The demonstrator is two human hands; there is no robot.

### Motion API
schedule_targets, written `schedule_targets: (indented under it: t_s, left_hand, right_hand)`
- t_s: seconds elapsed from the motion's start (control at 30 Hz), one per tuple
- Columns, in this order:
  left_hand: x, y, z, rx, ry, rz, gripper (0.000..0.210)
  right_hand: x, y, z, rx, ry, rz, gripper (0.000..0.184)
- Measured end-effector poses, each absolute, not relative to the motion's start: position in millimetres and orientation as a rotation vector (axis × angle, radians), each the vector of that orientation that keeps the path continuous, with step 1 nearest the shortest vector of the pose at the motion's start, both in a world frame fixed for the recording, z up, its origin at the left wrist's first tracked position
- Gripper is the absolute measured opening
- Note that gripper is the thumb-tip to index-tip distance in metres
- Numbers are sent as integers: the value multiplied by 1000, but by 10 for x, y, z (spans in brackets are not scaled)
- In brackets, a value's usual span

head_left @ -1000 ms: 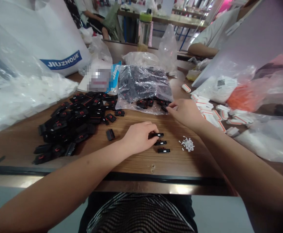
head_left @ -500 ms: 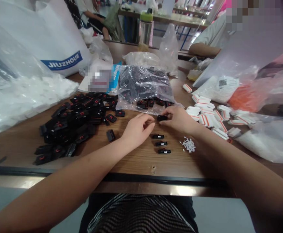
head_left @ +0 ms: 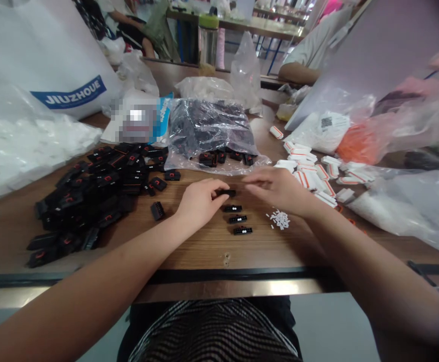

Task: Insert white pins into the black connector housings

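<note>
My left hand (head_left: 200,201) pinches one end of a black connector housing (head_left: 229,192) between thumb and fingertips, just above the tabletop. My right hand (head_left: 274,187) is apart from it on the right, slightly blurred, its fingers stretched out with nothing visible in them. Nearer to me, three black connector housings with small white pieces in them, one a front housing (head_left: 243,231), lie in a column. A little pile of tiny white pieces (head_left: 280,219) rests below my right hand. One loose black housing (head_left: 158,211) lies left of my left hand.
A big heap of black housings (head_left: 106,181) covers the left. Behind my hands lies a clear bag of black housings (head_left: 211,125). White housings with orange strips (head_left: 305,166) and plastic bags (head_left: 411,211) lie right. A bottle (head_left: 207,42) stands behind; people sit beyond.
The black housing has passed from my right hand to my left. My right hand has opened and come away from it. The whole view has shifted slightly.
</note>
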State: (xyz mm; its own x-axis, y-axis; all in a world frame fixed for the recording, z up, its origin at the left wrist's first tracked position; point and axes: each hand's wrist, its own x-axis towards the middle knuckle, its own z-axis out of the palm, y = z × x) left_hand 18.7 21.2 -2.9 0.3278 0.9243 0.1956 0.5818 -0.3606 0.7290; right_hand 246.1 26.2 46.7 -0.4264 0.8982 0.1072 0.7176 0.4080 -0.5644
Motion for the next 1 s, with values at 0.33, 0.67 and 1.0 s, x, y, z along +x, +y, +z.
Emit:
schedule_targets:
  t_s: [0.33, 0.67, 1.0]
  left_hand:
    - [171, 159, 32, 2205, 1295, 699, 16]
    - [156, 185, 0, 2185, 1306, 673, 19]
    - [150, 194, -13, 2189, 1300, 693, 18]
  right_hand:
    - [3060, 17, 327, -1794, -2391, 583, 15]
    - [3242, -9, 252, -1840, -2188, 697, 21]
    - [3294, 7, 275, -1721, -2190, 715, 26]
